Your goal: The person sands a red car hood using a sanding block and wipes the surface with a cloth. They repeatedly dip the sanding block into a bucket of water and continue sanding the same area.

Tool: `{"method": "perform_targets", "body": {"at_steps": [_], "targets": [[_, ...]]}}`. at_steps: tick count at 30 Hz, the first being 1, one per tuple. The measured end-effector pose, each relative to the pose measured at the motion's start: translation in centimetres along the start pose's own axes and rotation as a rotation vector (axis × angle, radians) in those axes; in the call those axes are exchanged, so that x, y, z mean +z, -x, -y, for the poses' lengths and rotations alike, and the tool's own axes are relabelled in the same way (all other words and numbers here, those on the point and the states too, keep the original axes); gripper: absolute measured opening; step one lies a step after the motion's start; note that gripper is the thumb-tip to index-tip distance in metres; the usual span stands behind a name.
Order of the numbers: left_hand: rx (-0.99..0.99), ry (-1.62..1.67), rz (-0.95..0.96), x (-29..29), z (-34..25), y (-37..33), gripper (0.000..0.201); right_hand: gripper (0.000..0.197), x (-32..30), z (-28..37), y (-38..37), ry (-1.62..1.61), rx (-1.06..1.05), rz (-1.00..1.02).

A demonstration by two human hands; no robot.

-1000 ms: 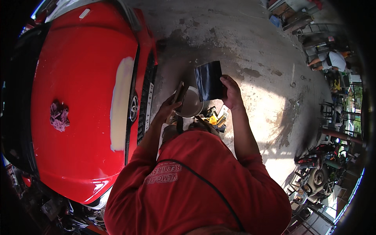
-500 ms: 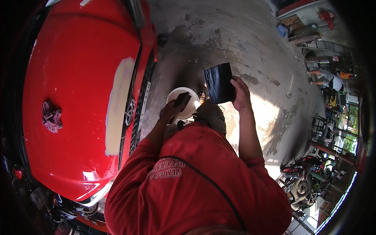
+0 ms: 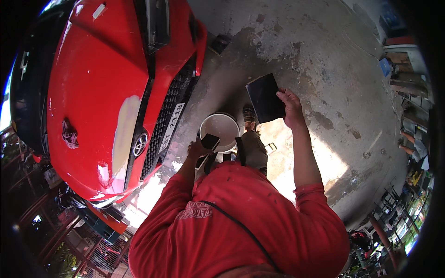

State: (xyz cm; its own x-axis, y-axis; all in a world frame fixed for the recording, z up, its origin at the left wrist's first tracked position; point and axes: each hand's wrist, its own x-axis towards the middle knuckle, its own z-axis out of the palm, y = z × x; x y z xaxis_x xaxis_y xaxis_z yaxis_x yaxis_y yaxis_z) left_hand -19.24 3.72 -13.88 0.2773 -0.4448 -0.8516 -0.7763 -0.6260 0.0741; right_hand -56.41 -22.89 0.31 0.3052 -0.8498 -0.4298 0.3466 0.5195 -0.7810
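Observation:
My right hand is closed on the right edge of a black sheet of sandpaper, thumb on top. The sheet is held nearly flat in the air, beyond the bucket and to its right. In my left hand is a small dark rectangular block, gripped above the near left rim of a white bucket. To the left stands a red car with a pale, yellowish filler patch along the front edge of its hood. A crumpled dark pink cloth lies on the hood.
The concrete floor is stained, with a bright sunlit area on my right. My foot is beside the bucket. A small white object rests on the far hood. At the far right, another person is among planks and clutter.
The view has turned, so the car's front grille and plate show more fully. The sandpaper has tilted and looks matte instead of shiny. Both hands keep their holds.

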Motion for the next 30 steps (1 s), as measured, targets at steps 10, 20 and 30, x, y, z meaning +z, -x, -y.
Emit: {"method": "perform_targets", "body": {"at_steps": [10, 20, 30], "targets": [[-0.304, 0.017, -0.087, 0.1, -3.9, 2.0, 0.131, 0.012, -10.4, -0.1, 1.8, -0.010, 0.187, -0.096], [-0.023, 0.936, 0.170, -4.7, -5.7, 0.7, 0.077, 0.022, -7.5, 2.4, 2.3, -0.400, 0.245, 0.092], [0.692, 1.808, 0.610, -20.1, -27.9, 6.8, 0.085, 0.014, 6.2, 7.4, -6.3, -0.161, -0.052, 0.206]]}}
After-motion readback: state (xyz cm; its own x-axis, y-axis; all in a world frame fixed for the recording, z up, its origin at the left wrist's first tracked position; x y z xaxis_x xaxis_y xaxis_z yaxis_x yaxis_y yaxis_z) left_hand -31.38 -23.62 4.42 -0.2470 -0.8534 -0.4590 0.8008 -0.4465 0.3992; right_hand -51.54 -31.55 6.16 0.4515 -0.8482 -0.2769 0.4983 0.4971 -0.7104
